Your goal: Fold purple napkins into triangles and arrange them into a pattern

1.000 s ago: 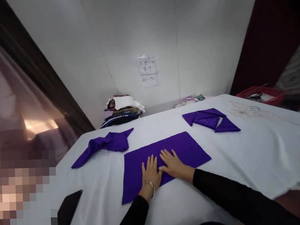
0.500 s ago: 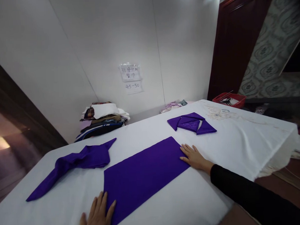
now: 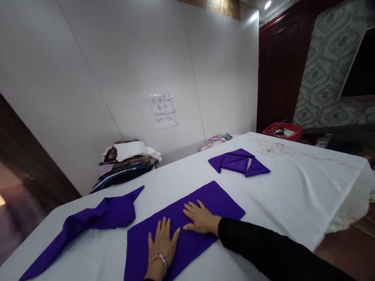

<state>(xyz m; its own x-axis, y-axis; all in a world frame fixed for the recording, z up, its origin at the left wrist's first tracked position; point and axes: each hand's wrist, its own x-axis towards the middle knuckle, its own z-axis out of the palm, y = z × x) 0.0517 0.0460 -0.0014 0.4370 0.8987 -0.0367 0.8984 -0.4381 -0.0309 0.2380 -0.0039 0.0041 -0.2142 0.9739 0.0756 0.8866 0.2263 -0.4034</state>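
Observation:
A flat purple cloth napkin [image 3: 141, 236] lies in a long folded panel on the white tablecloth [image 3: 99, 258]. My left hand [image 3: 163, 244] rests on its near left part, fingers spread and palm down, with a bracelet [image 3: 159, 258] at the wrist. Just to the right, my right hand [image 3: 198, 217] lies flat near the middle of the panel, fingers apart. Neither hand grips anything. Left of the panel is a crumpled, twisted purple cloth [image 3: 86, 224]. Beyond it, toward the back right, sits another purple cloth [image 3: 237, 161] folded into an angular shape.
A stack of folded clothes [image 3: 126, 163] stands behind the table by the white wall [image 3: 135, 56], which bears a handwritten paper sign [image 3: 162, 110]. Pale fabric [image 3: 214, 142] lies at the back edge. A red basket [image 3: 285, 131] stands at the far right corner.
Both hands have moved inward from the panel's two ends onto its middle and near left part. The camera view has tilted up slightly.

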